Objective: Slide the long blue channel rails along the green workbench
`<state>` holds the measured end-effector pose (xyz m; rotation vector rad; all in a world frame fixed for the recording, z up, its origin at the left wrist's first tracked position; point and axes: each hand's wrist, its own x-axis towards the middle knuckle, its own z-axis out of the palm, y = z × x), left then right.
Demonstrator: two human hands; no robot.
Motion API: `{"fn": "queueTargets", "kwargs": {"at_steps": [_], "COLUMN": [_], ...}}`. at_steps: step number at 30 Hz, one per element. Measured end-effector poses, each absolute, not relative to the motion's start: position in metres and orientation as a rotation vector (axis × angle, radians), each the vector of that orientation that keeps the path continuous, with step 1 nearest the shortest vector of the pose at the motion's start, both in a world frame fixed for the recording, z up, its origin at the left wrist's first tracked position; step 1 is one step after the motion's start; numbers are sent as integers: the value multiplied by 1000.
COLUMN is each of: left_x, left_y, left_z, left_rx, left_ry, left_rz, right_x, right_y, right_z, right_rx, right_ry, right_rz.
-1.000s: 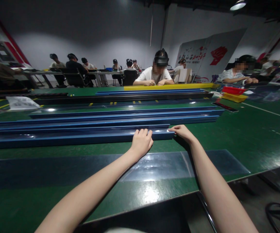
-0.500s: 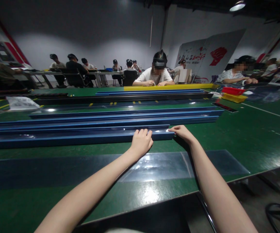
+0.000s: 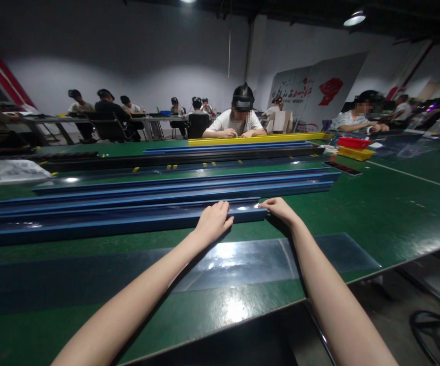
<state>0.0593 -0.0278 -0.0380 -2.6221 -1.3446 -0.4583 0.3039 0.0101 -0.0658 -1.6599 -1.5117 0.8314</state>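
A long blue channel strip [image 3: 128,223] lies across the table, with glossy clear film [image 3: 242,208] showing inside its trough. My left hand [image 3: 214,222] is closed over the channel's near wall close to the right end, fingers bent into the trough and thumb on the near side. At that right end, my right hand [image 3: 279,209] pinches the tip of the film between thumb and fingers. Closer to me, a wide clear plastic sheet [image 3: 242,259] lies flat under my forearms.
More blue channels [image 3: 296,188] lie parallel behind, then a black strip [image 3: 242,155] and a yellow strip [image 3: 281,138]. Red and yellow trays [image 3: 353,152] and a dark phone-like slab [image 3: 344,168] stand to the right. A co-worker [image 3: 237,122] sits opposite. The green table's front edge is near me.
The view has turned slightly, so everything sits a little further left. Both hands keep their places at the channel's right end; no other clear change shows.
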Motion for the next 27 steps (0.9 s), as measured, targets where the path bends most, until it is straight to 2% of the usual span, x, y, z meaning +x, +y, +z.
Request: {"fn": "queueTargets", "kwargs": {"at_steps": [12,27], "left_x": [54,56], "left_y": [-20,-23], "left_z": [-38,-36], "left_rx": [-2764,-2707], "left_ry": [-1426,-1450], "left_rz": [-758,-667], "right_x": [305,305], "right_y": [13,13], "right_z": [-69,-69], "right_rx": [-1645,-1674], "right_ry": [-1507,-1499], "right_rz": [835,829]}}
